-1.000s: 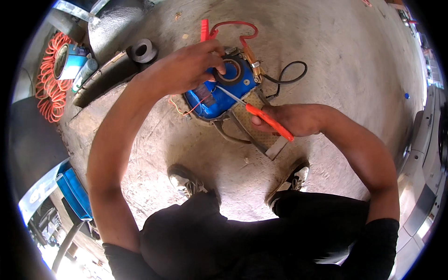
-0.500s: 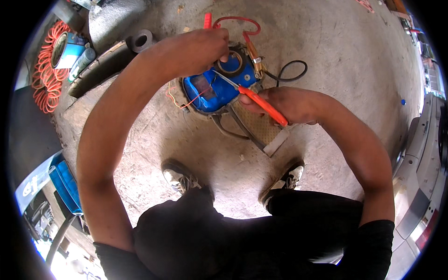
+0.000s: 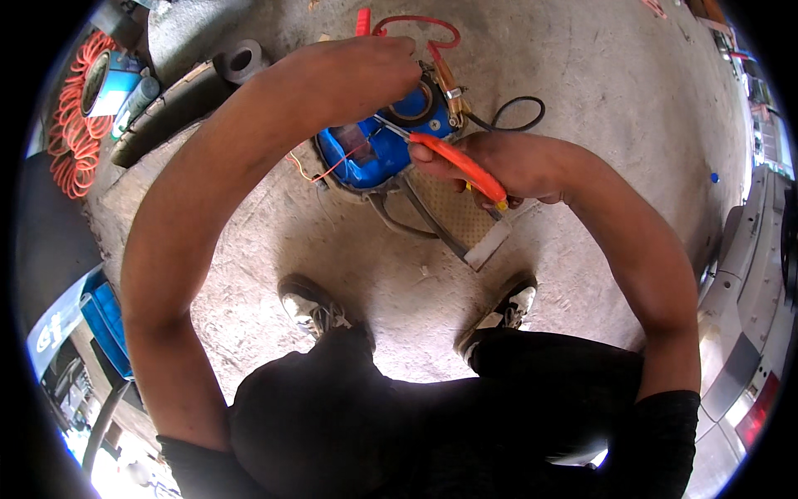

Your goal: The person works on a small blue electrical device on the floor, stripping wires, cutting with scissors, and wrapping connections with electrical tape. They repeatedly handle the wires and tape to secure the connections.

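Note:
A blue plastic unit (image 3: pixel 363 170), with a round opening in its top, sits on the floor in front of me. My right hand (image 3: pixel 519 169) is wrapped round red-handled pliers (image 3: pixel 465 164), whose jaws reach over the blue unit. Above the unit's far left side, my left hand (image 3: pixel 382 73) is closed, fingers curled down; whatever they grip is hidden behind the hand. Thin orange wires (image 3: pixel 309 176) trail from the unit's left edge. Beside its far right corner is a copper-coloured clamp (image 3: pixel 450 83) with a red cable (image 3: pixel 453 32) and a black cable (image 3: pixel 544 108).
A patterned metal plate (image 3: pixel 445 204) with a bent bar lies on the near side of the unit. At far left are a coiled orange hose (image 3: pixel 71 154), a blue-and-white can (image 3: pixel 120 83) and a grey roll (image 3: pixel 243 60). A car body (image 3: pixel 740 283) stands at right.
The whole view has shifted slightly. My left hand has risen a little away from the plier jaws. The pliers have turned slightly, and yellow now shows on their handles.

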A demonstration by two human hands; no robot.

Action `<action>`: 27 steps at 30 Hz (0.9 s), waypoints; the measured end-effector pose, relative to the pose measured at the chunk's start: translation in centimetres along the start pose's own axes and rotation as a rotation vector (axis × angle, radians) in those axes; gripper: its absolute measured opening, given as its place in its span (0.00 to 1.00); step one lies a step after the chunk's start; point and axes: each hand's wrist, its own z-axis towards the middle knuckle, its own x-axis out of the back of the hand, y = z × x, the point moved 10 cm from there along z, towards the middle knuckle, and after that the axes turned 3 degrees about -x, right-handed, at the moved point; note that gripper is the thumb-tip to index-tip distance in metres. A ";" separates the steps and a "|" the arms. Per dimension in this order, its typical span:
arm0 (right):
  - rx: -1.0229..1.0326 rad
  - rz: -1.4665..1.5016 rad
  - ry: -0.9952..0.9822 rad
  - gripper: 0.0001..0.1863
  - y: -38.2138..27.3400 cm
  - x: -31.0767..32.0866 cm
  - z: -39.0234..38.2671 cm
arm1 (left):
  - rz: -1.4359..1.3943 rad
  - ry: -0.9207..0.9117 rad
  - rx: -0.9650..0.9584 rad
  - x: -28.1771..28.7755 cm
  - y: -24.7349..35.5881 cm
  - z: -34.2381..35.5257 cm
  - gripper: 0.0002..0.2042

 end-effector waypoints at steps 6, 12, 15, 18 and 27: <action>0.084 0.051 0.115 0.43 1.1 0.5 1.2 | 0.044 -0.003 0.018 -0.1 0.1 0.3 0.10; 0.064 -0.092 0.110 0.36 1.5 0.3 -0.2 | 0.010 0.117 0.108 1.5 -2.0 -0.5 0.13; 0.138 -0.139 0.007 0.28 4.2 0.6 -1.7 | -0.129 0.309 0.260 4.2 -4.7 -5.9 0.12; 0.024 -0.179 0.089 0.27 12.0 3.5 -4.0 | -0.160 0.503 0.446 5.7 -6.9 -14.5 0.11; -0.122 -0.469 0.370 0.34 33.4 2.6 4.1 | -0.344 0.356 1.171 -17.4 -1.1 -37.1 0.09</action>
